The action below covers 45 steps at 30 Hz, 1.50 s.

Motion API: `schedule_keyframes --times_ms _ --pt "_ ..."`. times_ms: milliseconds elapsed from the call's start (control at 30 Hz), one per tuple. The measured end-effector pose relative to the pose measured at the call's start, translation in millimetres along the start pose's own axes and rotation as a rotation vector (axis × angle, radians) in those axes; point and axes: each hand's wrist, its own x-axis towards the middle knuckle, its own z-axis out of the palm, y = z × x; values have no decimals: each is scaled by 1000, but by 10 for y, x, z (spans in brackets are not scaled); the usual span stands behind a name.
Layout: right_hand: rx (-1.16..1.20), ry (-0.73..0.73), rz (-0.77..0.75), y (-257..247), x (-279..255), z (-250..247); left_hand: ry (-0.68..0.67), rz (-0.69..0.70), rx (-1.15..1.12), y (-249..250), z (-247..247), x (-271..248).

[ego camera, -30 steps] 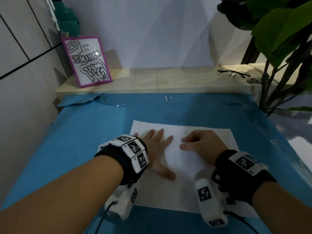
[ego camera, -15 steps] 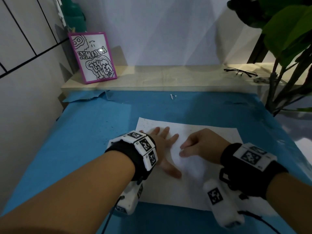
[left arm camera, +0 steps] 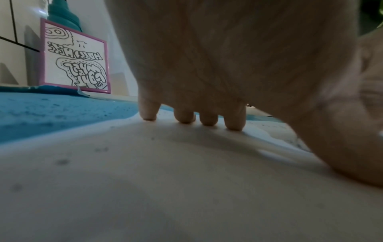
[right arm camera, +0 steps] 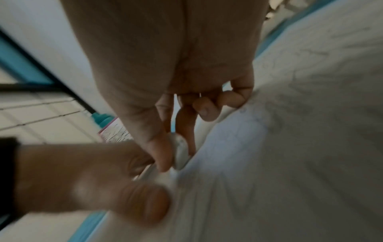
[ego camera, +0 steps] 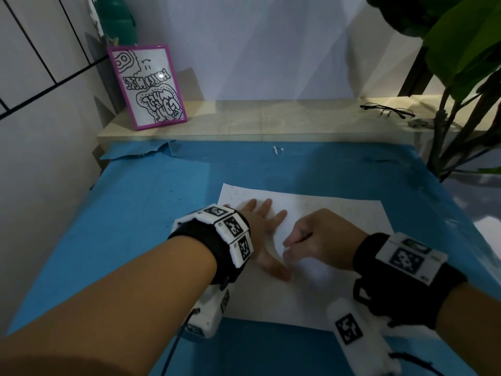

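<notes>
A white sheet of paper (ego camera: 311, 294) lies on the blue table cover (ego camera: 135, 213). My left hand (ego camera: 260, 226) presses flat on the sheet's left part, fingers (left arm camera: 186, 117) straight and spread on the paper (left arm camera: 165, 180). Just right of it, my right hand (ego camera: 320, 237) has curled fingers. In the right wrist view, that hand (right arm camera: 178, 155) pinches a small white object (right arm camera: 180, 147), perhaps an eraser, between thumb and index finger against the paper (right arm camera: 290, 147), close to my left thumb (right arm camera: 124, 196).
A pale wooden shelf (ego camera: 257, 118) runs along the table's far edge with a pink-framed drawing (ego camera: 149, 85) at its left and glasses (ego camera: 387, 109) at its right. A leafy plant (ego camera: 461, 63) stands at the right. A teal bottle (ego camera: 116, 17) stands behind the frame.
My right hand's fingertips have slid a little toward me and toward my left thumb. The left hand has stayed flat on the paper. The head view has shifted slightly.
</notes>
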Motion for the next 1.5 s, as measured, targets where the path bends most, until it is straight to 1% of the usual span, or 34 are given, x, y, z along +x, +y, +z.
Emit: schedule_keyframes --times_ms 33,100,133,167,233,267,300,367,400,433,533,567,667,700,800,833,867,900,933,1000,1067,1100,1167,1200,1300,1333,1433,1467,1500 --pt "29 28 13 28 24 -49 -3 -1 -8 -5 3 7" --pt "76 174 31 85 80 -105 -18 -4 -18 -15 6 28" --pt "78 213 26 95 84 -86 -23 -6 -19 -19 13 32" --pt "57 204 6 93 71 -50 -24 -7 -16 -19 10 29" --pt "-3 95 -30 74 4 26 -15 -3 -13 -18 11 23" --pt "9 62 -28 73 -17 12 -12 -2 -16 -20 9 21" --pt "32 74 -14 90 -9 -37 -15 -3 -20 -22 9 22" --pt "41 180 18 141 38 -124 -27 -5 -20 -26 5 36" --pt "30 212 17 154 43 -120 -32 -7 -21 -23 5 37" --pt "9 207 1 150 36 -91 -32 -8 -20 -21 4 36" --pt "-23 74 -23 111 -34 -30 -25 -6 -16 -16 -4 24" --pt "-11 76 -14 125 -25 -81 -28 -6 -18 -14 -6 24" --pt "-44 211 4 174 36 -196 -45 -11 -20 -8 -13 33" --pt "-52 202 -10 171 26 -173 -48 -12 -20 -11 -11 34" --pt "-50 84 -21 179 -45 -105 -40 -13 -22 -16 -9 34" --pt "-31 101 -8 207 -46 -142 -42 -12 -23 -14 -10 35" --pt "-21 152 4 232 -37 -184 -47 -13 -25 -11 -14 35" --pt "-23 203 2 243 -37 -205 -51 -15 -25 -6 -20 39" --pt "-39 218 -12 240 -46 -193 -52 -17 -23 -3 -23 39" --pt "-95 144 -56 203 -98 -95 -41 -15 -15 5 -25 27" --pt "-79 85 -44 192 -115 -92 -31 -13 -11 5 -25 22" --pt "-64 113 -29 221 -86 -141 -33 -13 -14 7 -21 17" --pt "-72 217 -11 235 -22 -214 -36 -16 -14 10 -24 28" --pt "-86 222 -24 219 -14 -192 -36 -17 -11 12 -20 26" --pt "-141 98 -89 133 -67 -26 -20 -20 -7 7 -6 38" --pt "-123 92 -83 131 -55 -39 -21 -19 -10 3 -6 40" --pt "-106 197 -47 140 44 -127 -39 -21 -12 6 -5 46" --pt "-141 169 -67 109 60 -94 -34 -24 -1 13 -4 46" --pt "-189 111 -103 61 42 -39 -25 -28 17 20 -1 42"
